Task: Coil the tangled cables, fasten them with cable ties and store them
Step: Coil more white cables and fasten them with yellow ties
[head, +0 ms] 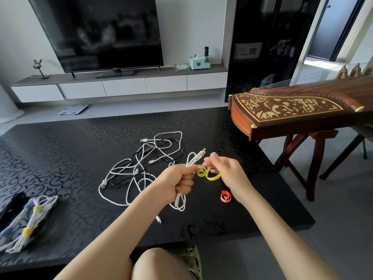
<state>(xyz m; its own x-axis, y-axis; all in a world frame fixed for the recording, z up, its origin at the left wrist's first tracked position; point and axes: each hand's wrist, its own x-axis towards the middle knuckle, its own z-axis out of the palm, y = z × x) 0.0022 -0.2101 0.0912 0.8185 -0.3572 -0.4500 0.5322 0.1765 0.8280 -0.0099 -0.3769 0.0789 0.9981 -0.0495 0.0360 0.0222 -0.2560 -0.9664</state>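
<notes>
My left hand grips a folded white cable above the black table; its loops hang below my fist and its plugs stick up past my fingers. My right hand pinches a yellow cable tie that curls beside the bundle, right of my left fist. A tangle of white and black cables lies on the table behind my left hand. A rolled red cable tie sits on the table under my right wrist.
Several coiled cables with yellow and blue ties lie at the table's left front. A wooden zither on a stand stands to the right. A TV and a low cabinet are behind.
</notes>
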